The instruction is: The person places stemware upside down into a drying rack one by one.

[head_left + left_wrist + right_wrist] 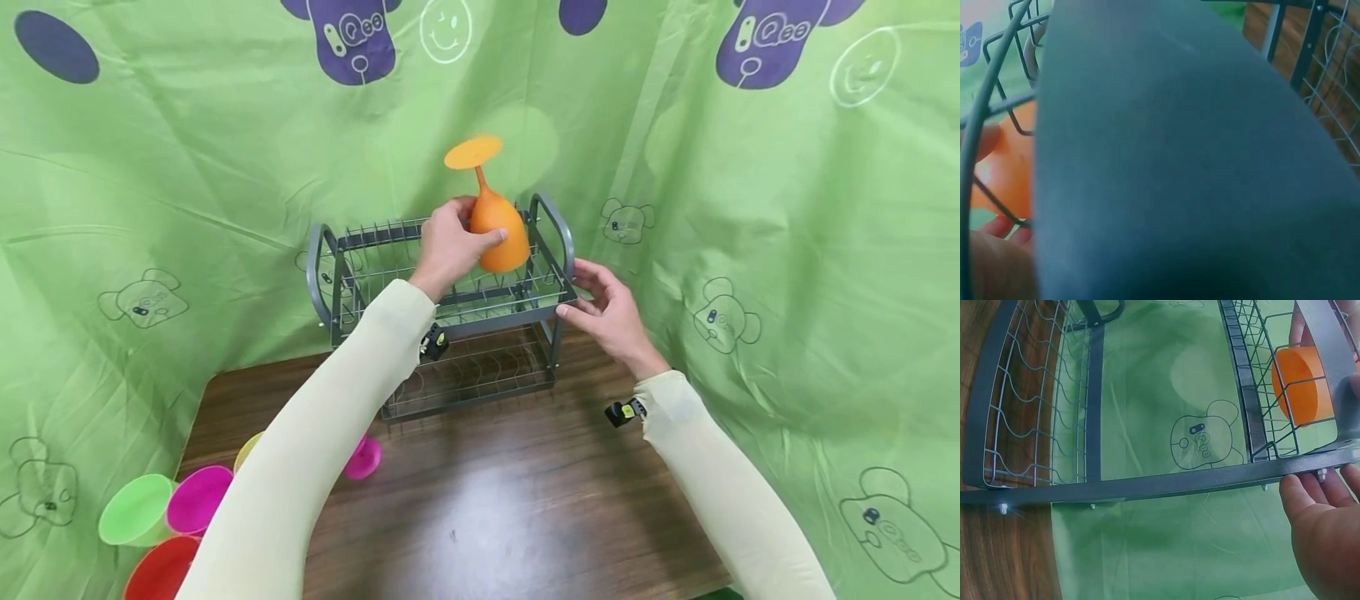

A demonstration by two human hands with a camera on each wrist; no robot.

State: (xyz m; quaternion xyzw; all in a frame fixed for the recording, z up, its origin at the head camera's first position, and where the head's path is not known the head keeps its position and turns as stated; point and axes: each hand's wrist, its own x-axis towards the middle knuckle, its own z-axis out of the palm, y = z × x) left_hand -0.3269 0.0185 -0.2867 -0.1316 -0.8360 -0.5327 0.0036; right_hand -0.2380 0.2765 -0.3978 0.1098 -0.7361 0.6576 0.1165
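Note:
An orange plastic goblet [501, 229] is held upside down, its foot up and tilted left, over the top tier of a grey two-tier dish rack [495, 315]. My left hand [454, 243] grips the goblet's bowl between thumb and fingers. In the left wrist view a grey rack bar [1179, 156] covers most of the frame, and the orange bowl [1013, 169] shows at the left. With its thumb and fingers, my right hand [611, 312] holds the rack's right front corner. The right wrist view shows the goblet's rim [1302, 384] beside the upper wire tier.
At the table's left side stand several cups, among them a green one [137, 510], a magenta one [197, 500] and a red one [161, 571]. A pink goblet foot [363, 458] shows beside my left sleeve. Green patterned cloth [750, 208] hangs behind the wooden table [480, 508].

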